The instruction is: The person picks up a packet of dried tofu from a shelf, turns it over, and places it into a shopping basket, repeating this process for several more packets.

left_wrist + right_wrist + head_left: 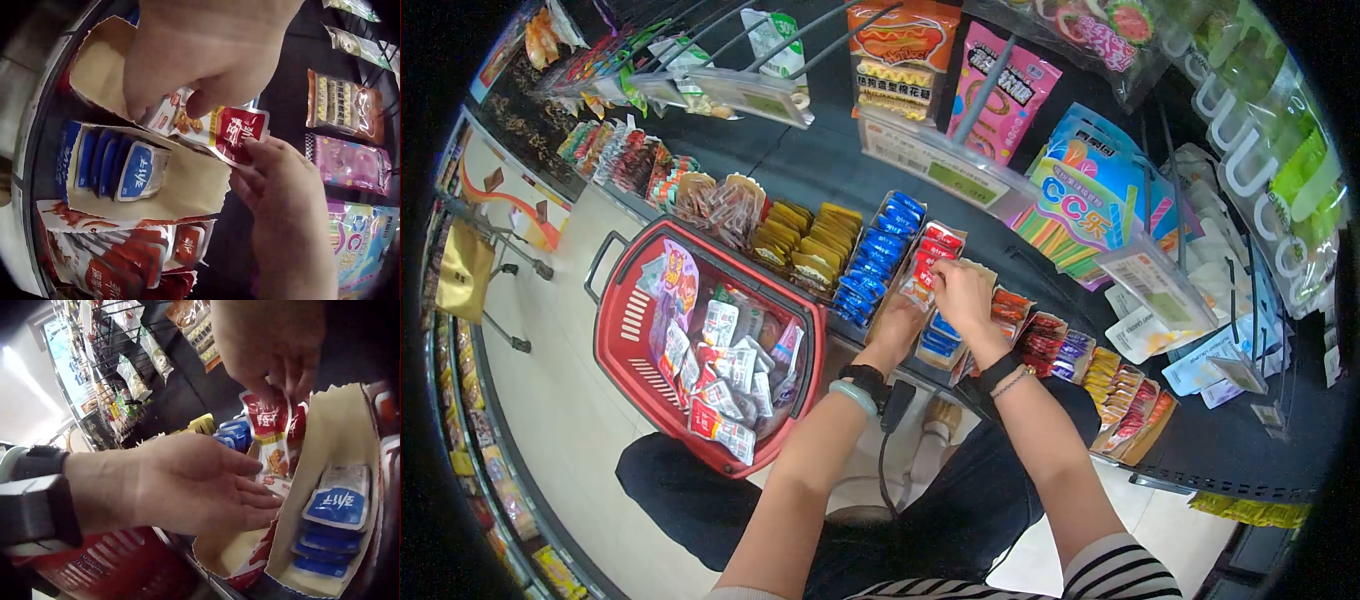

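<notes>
A red-and-white snack packet [234, 134] stands among others at its open cardboard box [265, 550]. My right hand [963, 295] pinches its red top end between thumb and fingers. My left hand [194, 481] reaches over the near part of the box, its fingers mostly straight and their tips beside the packet's lower part. In the left wrist view the left hand [212, 56] covers part of the packet, while the right hand [287, 206] comes from the other side. Blue packets [140, 172] sit in the box [194, 181] alongside.
A red basket [612, 345] holding several white-and-red packets [720, 400] stands to the left. More boxes of yellow packets [825, 245] and blue packets [880, 255] line the shelf edge. Hanging candy bags [1005, 90] and price tags [940, 165] overhang the shelf.
</notes>
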The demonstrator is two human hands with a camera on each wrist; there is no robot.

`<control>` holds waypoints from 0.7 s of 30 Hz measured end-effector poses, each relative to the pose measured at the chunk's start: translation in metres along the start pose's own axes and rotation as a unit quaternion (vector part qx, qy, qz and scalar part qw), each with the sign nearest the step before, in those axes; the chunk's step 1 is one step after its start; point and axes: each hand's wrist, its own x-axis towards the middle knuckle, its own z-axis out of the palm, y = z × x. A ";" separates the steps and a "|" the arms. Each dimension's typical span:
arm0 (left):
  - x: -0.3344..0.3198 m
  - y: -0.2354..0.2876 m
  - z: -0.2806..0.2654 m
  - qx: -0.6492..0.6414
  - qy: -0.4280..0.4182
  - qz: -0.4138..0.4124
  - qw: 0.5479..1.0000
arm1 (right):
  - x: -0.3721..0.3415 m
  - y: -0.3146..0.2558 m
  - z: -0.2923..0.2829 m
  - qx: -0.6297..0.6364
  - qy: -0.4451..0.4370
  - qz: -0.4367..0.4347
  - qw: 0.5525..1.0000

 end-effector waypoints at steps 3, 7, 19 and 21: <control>0.012 -0.009 0.002 -0.002 0.018 0.035 0.999 | 0.002 0.008 0.005 0.044 -0.020 0.003 0.999; 0.017 -0.013 -0.009 0.017 -0.003 0.035 0.999 | -0.002 0.017 0.017 0.052 -0.051 -0.006 0.997; -0.033 0.003 0.023 0.018 0.104 0.045 0.993 | 0.004 -0.028 -0.003 0.096 0.041 -0.053 0.993; -0.074 0.020 0.026 0.115 0.068 0.045 0.990 | 0.001 -0.052 -0.003 0.121 0.037 -0.097 0.987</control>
